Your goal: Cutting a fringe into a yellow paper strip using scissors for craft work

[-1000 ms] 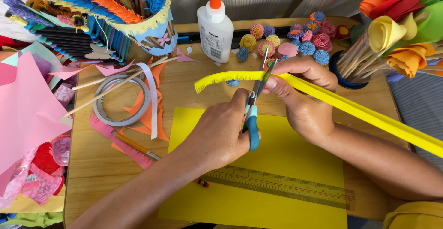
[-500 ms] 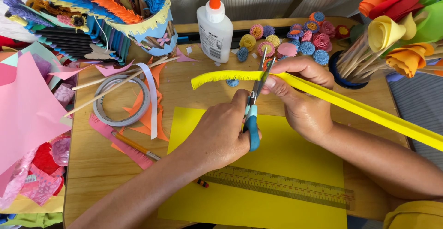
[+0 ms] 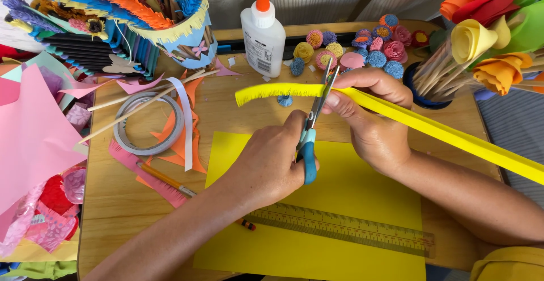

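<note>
My left hand [image 3: 269,165] grips blue-handled scissors [image 3: 307,157], whose blades point away from me and cross a long yellow paper strip [image 3: 453,136]. My right hand [image 3: 374,122] pinches that strip just right of the blades. The strip's free left end [image 3: 272,92] is cut into a fine fringe. Toward the right the strip runs past the table's edge. Both hands hover over a yellow paper sheet [image 3: 351,173] lying on the wooden table [image 3: 113,213].
A clear ruler [image 3: 351,228] lies across the yellow sheet. A white glue bottle [image 3: 263,34] stands at the back beside small fringed paper flowers [image 3: 368,46]. A tape roll [image 3: 148,123], pencil [image 3: 167,178], paper scraps and pink sheets [image 3: 28,133] lie left; paper roses [image 3: 487,37] on sticks stand right.
The fringed end of the strip has slid slightly left past the scissors. Both hands stay in nearly the same place.
</note>
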